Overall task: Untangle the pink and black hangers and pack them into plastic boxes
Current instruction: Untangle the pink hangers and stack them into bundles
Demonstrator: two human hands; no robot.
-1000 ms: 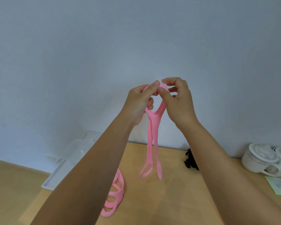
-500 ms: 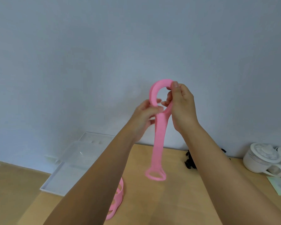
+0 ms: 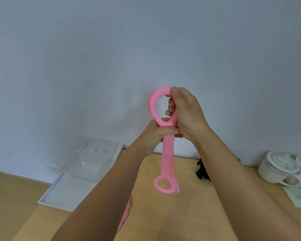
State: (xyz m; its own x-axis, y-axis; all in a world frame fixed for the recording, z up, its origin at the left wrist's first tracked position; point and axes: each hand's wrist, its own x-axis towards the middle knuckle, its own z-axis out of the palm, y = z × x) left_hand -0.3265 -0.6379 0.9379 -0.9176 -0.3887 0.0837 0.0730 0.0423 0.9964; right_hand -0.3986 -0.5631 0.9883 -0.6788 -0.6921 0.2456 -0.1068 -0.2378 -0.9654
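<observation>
You hold the pink hangers (image 3: 167,153) up in front of the wall, well above the worktop (image 3: 189,214). Your left hand (image 3: 155,134) has its fingers (image 3: 169,130) wrapped round the neck just below the big loop. Your right hand (image 3: 187,110) pinches the loop's right side, thumb on top.

They look like two hangers lying flat together, since the lower ring shows a doubled edge. If you pull the loop sideways while your left hand clamps the neck, the soft strips may twist tighter rather than part. Slacken either grip and the pair could drop onto the worktop, short of the plastic box (image 3: 59,193) at the left.

Your left forearm covers most of another pink hanger (image 3: 124,213), and your right forearm hides part of the black hangers (image 3: 201,171). How the strips interlock inside your left fist cannot be told.
</observation>
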